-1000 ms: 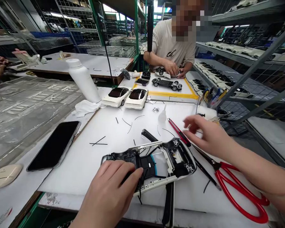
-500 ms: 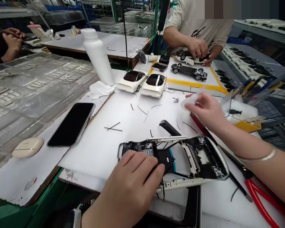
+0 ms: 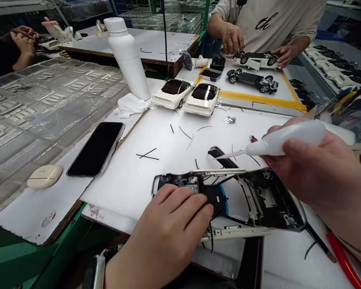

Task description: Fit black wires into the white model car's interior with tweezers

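An upturned white model car body (image 3: 255, 202) lies on the white foam mat (image 3: 168, 160), its dark inside and black wires showing. My left hand (image 3: 171, 228) presses down on its left end with fingers over the black part. My right hand (image 3: 321, 172) holds a small translucent squeeze bottle (image 3: 285, 138) with a long thin nozzle. The nozzle tip hangs just above the body's upper rim, pointing left.
Two white model cars (image 3: 189, 94) and a white bottle (image 3: 128, 56) stand beyond. A phone (image 3: 96, 148) and a cream case (image 3: 44, 176) lie at left. Red scissors (image 3: 343, 261) lie at right. A person opposite handles a car chassis (image 3: 255, 59). Black wire bits are scattered.
My right hand picked up the squeeze bottle from the mat and brought it toward me, nozzle over the car body. My left hand stayed on the body. The view tilted down.
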### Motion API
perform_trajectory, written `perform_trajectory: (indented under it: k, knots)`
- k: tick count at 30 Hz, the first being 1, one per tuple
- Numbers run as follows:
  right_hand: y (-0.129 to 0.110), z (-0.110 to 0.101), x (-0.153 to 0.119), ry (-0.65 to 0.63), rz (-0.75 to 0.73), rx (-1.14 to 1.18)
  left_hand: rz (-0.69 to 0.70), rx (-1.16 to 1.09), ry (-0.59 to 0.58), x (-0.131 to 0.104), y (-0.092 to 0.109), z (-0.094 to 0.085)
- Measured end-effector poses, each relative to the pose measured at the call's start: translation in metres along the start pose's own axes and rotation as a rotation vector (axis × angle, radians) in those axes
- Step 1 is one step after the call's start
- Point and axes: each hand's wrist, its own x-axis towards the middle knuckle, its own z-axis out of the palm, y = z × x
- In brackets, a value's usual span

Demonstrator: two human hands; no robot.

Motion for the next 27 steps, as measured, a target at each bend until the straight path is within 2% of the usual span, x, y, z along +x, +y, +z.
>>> perform_trajectory:
  k: [5,7,14,27]
  knots:
    - [0.001,0.002,-0.015,-0.18,-0.2,-0.148,0.0,-0.018,-0.016,-0.001,0.0,0.0]
    - [0.002,0.003,-0.018,-0.209,-0.248,-0.239,-0.007,-0.019,-0.014,0.0,0.0,-0.001]
    - [0.007,0.008,-0.016,-0.332,-0.328,-0.425,-0.011,-0.011,-0.029,0.001,0.001,-0.001]
    - [0.011,0.014,-0.014,-0.363,-0.372,-0.451,-0.003,0.023,-0.033,0.002,0.001,-0.001]
